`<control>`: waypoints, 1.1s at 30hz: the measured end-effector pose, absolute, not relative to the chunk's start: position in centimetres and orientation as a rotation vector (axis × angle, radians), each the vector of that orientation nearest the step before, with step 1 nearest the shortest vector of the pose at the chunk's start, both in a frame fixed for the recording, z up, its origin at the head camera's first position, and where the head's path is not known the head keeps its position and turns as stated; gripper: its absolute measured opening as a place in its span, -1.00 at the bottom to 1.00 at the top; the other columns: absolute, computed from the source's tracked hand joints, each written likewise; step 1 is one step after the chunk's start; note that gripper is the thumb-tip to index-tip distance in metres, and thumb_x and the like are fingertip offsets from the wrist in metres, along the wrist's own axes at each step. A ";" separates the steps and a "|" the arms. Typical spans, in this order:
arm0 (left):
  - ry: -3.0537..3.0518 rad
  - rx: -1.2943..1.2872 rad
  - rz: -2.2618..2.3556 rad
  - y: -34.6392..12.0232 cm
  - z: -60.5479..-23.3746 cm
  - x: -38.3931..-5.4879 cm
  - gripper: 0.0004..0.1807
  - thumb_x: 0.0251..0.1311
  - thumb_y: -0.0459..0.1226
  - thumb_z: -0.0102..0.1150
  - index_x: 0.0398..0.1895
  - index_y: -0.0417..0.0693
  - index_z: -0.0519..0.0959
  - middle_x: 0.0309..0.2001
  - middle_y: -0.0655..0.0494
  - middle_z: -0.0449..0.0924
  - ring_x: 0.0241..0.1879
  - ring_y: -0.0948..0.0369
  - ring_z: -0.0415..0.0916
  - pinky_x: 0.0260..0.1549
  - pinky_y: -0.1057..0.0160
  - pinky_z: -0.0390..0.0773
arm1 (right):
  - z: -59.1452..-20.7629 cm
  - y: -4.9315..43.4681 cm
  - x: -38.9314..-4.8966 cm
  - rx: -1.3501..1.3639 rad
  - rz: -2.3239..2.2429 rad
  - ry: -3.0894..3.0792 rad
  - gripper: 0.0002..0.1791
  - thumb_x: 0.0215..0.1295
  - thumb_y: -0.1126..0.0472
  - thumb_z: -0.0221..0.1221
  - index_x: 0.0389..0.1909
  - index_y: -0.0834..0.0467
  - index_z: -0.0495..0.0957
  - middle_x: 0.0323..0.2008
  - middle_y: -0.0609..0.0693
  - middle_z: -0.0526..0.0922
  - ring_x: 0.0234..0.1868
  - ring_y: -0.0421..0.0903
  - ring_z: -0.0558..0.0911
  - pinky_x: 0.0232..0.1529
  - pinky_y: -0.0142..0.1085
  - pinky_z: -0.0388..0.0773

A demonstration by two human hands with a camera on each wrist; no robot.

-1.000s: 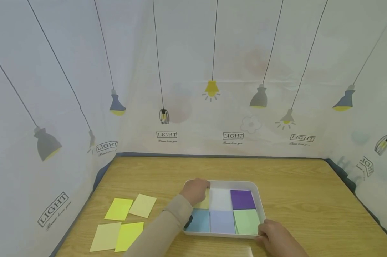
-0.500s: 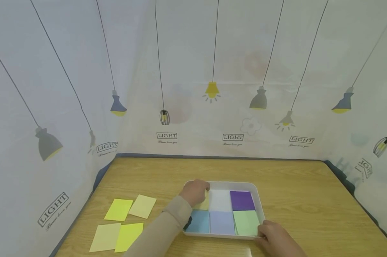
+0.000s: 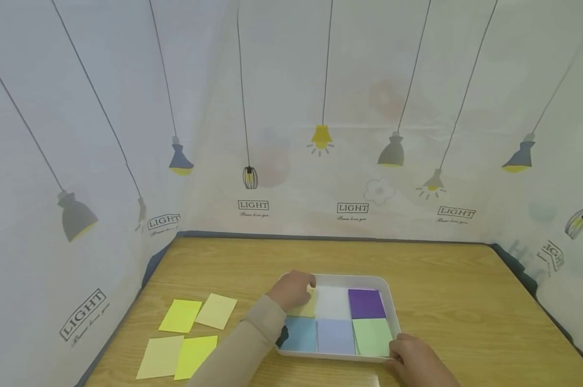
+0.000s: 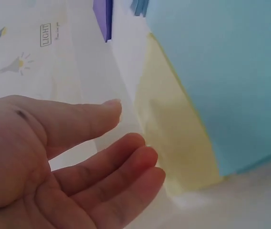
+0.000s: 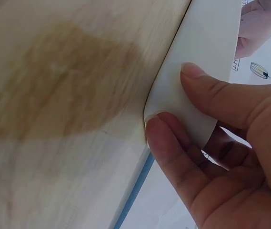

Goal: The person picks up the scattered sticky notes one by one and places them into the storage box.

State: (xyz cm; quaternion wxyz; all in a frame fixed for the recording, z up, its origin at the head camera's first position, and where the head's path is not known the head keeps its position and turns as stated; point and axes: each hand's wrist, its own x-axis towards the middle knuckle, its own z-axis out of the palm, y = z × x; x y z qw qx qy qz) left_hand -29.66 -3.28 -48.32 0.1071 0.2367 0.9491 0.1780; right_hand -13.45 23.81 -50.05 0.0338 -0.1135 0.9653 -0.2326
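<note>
A white tray [image 3: 337, 357] lies on the table, holding pads of sticky notes in two rows. My left hand [image 3: 291, 290] reaches over its far left corner, beside the pale yellow pad [image 4: 173, 124]. In the left wrist view the thumb stands apart from the loosely bent fingers [image 4: 125, 176], with nothing between them. Whether the fingertips touch the tray or pad cannot be told. My right hand [image 5: 221, 138] grips the tray's near right corner, thumb on the outer wall and fingers round the corner. Light blue [image 3: 301, 334], periwinkle [image 3: 336, 336], green [image 3: 371, 337], white [image 3: 333, 302] and purple [image 3: 366, 303] pads fill the other places.
Left of the tray, bright yellow notes [image 3: 180, 316] and pale yellow notes [image 3: 216, 310] lie on the wooden table [image 3: 465, 301]. A lamp-printed cloth [image 3: 291, 107] stands around the table's back and sides.
Both hands keep their places at the tray. The head view has shifted very slightly; the notes and pads have not moved.
</note>
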 end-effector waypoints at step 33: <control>2.794 0.638 0.828 -10.0 -46.0 -28.2 -0.72 0.31 -0.40 0.22 0.06 -0.09 0.63 -0.08 -0.05 0.63 -0.11 0.10 0.52 -0.12 0.07 0.57 | -50.6 24.2 -13.4 -0.469 -0.737 3.031 -0.65 0.13 0.18 0.41 -0.66 -0.02 0.41 -0.57 -0.21 0.30 -0.52 -0.37 0.21 -0.50 -0.44 0.25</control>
